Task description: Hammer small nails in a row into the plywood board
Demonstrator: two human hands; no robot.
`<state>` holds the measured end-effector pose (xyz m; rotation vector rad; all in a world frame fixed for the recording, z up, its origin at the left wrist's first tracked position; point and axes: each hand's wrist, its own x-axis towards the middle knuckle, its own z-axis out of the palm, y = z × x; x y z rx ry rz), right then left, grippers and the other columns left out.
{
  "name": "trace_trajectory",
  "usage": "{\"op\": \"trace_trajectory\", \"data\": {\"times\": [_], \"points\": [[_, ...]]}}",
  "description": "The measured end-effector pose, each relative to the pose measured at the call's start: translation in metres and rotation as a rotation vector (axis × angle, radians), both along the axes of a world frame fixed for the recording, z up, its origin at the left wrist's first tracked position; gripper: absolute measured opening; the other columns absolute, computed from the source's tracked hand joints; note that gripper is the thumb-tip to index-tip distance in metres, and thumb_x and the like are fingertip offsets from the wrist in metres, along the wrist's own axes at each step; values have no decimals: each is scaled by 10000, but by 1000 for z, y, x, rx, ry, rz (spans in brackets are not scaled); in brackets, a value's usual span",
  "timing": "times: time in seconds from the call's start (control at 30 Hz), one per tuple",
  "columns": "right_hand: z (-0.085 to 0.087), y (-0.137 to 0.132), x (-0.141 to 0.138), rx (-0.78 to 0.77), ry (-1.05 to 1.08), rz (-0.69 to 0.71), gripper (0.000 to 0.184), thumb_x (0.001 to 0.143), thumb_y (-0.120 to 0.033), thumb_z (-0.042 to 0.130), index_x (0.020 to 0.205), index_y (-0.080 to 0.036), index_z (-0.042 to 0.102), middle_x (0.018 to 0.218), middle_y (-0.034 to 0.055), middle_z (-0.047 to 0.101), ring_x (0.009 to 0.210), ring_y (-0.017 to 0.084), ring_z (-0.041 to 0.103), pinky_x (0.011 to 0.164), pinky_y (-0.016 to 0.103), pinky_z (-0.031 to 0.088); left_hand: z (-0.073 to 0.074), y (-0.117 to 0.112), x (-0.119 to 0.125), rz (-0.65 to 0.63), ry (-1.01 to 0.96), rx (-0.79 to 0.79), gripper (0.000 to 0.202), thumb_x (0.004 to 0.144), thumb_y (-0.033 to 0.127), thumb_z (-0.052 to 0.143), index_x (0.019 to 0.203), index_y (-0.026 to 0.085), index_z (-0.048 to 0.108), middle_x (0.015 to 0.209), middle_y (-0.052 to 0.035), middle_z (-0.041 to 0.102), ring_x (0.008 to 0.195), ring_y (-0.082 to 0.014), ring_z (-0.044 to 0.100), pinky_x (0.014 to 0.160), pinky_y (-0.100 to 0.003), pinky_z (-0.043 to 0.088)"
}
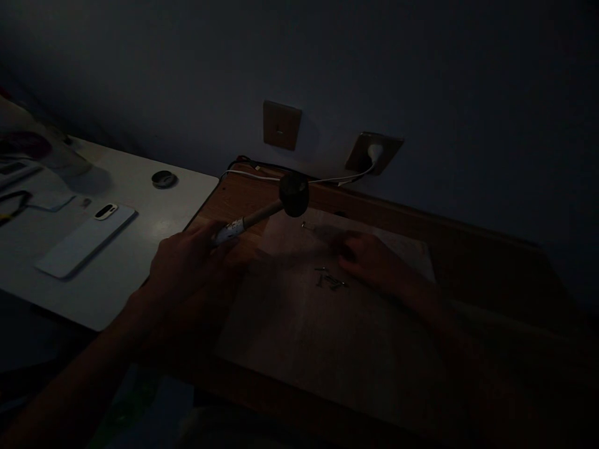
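Note:
In dim light, my left hand (pixel 191 252) is wrapped round the light-patterned grip of a mallet (pixel 294 194). Its dark, thick head is raised above the far part of a pale board (pixel 290 324). My right hand (pixel 362 252) is over the board, right of the mallet head, with its fingers reaching left. At their tips a small nail (pixel 305 225) shows its head and part of its shaft; the fingers look closed on it, though they are dark and blurred. Several loose nails (pixel 332 279) lie on the board just below my right hand.
The board rests on a brown wooden table (pixel 219 206) against the wall. Cables run along its back edge to a plug in a wall socket (pixel 374 153); another wall plate (pixel 281 125) is nearby. On the white table (pixel 140 231) at left are a phone (pixel 87 242) and a small round tin (pixel 163 179).

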<state>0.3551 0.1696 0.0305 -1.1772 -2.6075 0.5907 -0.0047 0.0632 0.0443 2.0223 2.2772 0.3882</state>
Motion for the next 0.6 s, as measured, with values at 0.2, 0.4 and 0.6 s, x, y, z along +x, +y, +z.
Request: {"op": "trace_trajectory", "data": {"times": [0.2,0.4,0.6], "points": [[3,18,-17,70,128,-75,262,780,-141,692,1022,-218,756,980,85,774,859,253,734,838,405,591,-22,0,-3,32,-204,35,498,987,608,533,1279,249,716,923,-48,792,775,-233,737,624,-283,472],[-2,36,-37,16,223,-80,309,786,-126,671,1070,-226,742,992,84,789,859,259,753,823,406,597,-23,2,-3,82,-293,76,508,964,606,555,1264,237,733,921,-31,783,748,-200,705,670,-276,493],[-8,40,-45,58,170,-47,258,838,-144,670,1067,-230,752,1007,90,809,882,267,763,874,420,596,-23,1,-5,69,-318,64,536,953,627,547,1255,228,739,892,-38,781,744,-212,702,670,-286,498]]}}
